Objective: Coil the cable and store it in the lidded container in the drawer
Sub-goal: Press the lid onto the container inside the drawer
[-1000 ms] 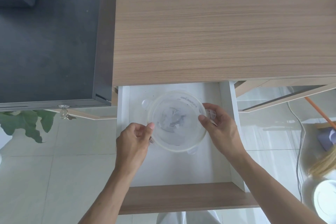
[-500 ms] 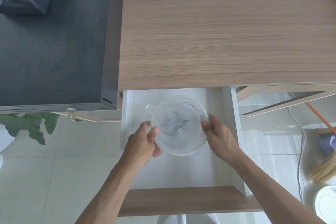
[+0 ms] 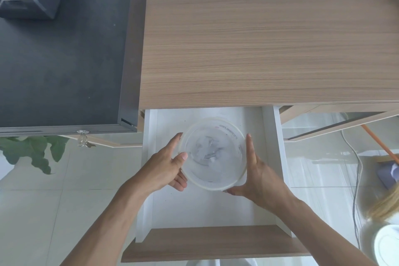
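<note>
A round clear plastic container [image 3: 213,153] with its lid on is in the open white drawer [image 3: 207,207] under the wooden desk. My left hand [image 3: 166,168] grips its left rim, thumb on the lid. My right hand [image 3: 257,173] cups its right and near side. Through the lid a pale coiled cable [image 3: 206,149] shows faintly inside.
The wooden desk top [image 3: 267,47] lies beyond the drawer. A dark cabinet [image 3: 62,58] stands at the left, with a key [image 3: 83,138] in its lock and a plant [image 3: 32,151] below. The drawer's wooden front [image 3: 213,242] is nearest me. A grey cord [image 3: 356,170] and a broom [image 3: 386,198] lie on the right floor.
Both hands have shifted from pinching the lid's tabs to holding the container's sides. The container sits slightly nearer the drawer's middle.
</note>
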The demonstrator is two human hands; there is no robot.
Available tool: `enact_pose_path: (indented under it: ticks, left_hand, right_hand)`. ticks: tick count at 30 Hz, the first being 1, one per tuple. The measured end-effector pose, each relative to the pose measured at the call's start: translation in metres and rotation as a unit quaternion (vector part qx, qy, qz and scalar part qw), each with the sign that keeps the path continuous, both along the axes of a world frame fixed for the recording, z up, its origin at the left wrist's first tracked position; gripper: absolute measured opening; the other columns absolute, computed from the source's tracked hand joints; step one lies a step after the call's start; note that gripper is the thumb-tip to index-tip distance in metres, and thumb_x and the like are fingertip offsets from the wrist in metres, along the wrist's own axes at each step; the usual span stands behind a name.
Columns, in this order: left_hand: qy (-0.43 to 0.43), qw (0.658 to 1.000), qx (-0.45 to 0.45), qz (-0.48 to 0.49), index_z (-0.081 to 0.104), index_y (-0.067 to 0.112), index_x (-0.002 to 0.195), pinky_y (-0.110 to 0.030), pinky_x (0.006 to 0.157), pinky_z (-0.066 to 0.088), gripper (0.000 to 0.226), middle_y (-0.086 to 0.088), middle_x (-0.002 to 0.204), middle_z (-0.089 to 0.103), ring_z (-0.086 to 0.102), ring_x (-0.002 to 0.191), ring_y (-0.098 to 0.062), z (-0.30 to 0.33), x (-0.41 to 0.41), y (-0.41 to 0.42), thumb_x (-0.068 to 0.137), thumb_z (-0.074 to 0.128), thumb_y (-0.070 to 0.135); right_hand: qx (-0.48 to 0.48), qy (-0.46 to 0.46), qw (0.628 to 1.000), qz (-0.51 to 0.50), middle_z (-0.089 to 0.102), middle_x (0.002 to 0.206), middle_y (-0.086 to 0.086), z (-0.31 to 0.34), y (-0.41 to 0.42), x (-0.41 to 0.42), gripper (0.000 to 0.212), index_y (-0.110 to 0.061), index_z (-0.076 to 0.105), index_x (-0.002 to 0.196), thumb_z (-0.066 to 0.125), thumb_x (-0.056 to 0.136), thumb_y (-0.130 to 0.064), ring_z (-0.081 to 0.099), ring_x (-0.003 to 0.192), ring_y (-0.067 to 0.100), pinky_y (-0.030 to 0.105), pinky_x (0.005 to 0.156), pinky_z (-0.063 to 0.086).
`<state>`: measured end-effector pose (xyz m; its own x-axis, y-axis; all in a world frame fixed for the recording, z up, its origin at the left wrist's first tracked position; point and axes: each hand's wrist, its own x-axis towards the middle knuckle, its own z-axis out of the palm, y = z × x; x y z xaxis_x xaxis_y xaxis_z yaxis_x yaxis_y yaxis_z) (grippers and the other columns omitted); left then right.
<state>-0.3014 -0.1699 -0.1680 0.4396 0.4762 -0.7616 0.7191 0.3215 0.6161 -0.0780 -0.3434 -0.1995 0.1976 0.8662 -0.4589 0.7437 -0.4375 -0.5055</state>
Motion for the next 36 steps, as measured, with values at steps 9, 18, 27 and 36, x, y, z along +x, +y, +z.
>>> enact_pose_path:
  ticks: [9,18,27,36]
  left_hand:
    - [0.015,0.999,0.026,-0.037,0.021,0.052,0.165,-0.043,0.078,0.070,0.059,-0.016,0.081,0.083,0.084,0.070,-0.027,0.003,0.001,0.000,0.115,0.046,0.033]
    - [0.023,0.999,0.009,-0.044,0.016,0.050,0.168,-0.042,0.082,0.070,0.064,-0.016,0.079,0.083,0.085,0.072,-0.026,0.008,0.005,0.009,0.115,0.047,0.031]
    - [0.018,0.998,0.017,-0.051,0.017,0.052,0.167,-0.040,0.082,0.070,0.061,-0.015,0.082,0.083,0.085,0.073,-0.025,0.008,0.003,0.009,0.115,0.046,0.037]
    - [0.106,0.960,0.217,-0.144,-0.005,0.036,0.172,-0.049,0.127,0.032,0.074,0.000,0.180,0.019,0.025,0.164,-0.024,0.026,-0.001,-0.010,0.111,0.029,0.061]
  right_hand:
    - [-0.029,0.065,0.997,-0.012,0.076,0.089,0.012,0.031,0.018,0.023,0.124,-0.048,-0.040,0.153,0.054,0.084,-0.088,0.074,0.082,0.028,0.046,0.089,0.060]
    - [-0.149,0.074,0.985,0.044,0.074,0.107,0.008,0.041,0.080,0.053,0.103,-0.057,0.003,0.159,0.071,0.083,-0.075,0.080,0.059,0.014,0.044,0.096,0.058]
    - [-0.144,0.054,0.988,0.032,0.066,0.107,0.008,0.042,0.075,0.047,0.104,-0.058,-0.005,0.160,0.066,0.087,-0.076,0.074,0.074,0.019,0.042,0.088,0.059]
    - [-0.046,0.035,0.998,-0.021,-0.002,0.180,0.000,0.041,0.040,0.027,0.103,-0.030,-0.005,0.169,0.035,0.093,-0.086,-0.001,0.165,0.019,0.049,0.132,0.016]
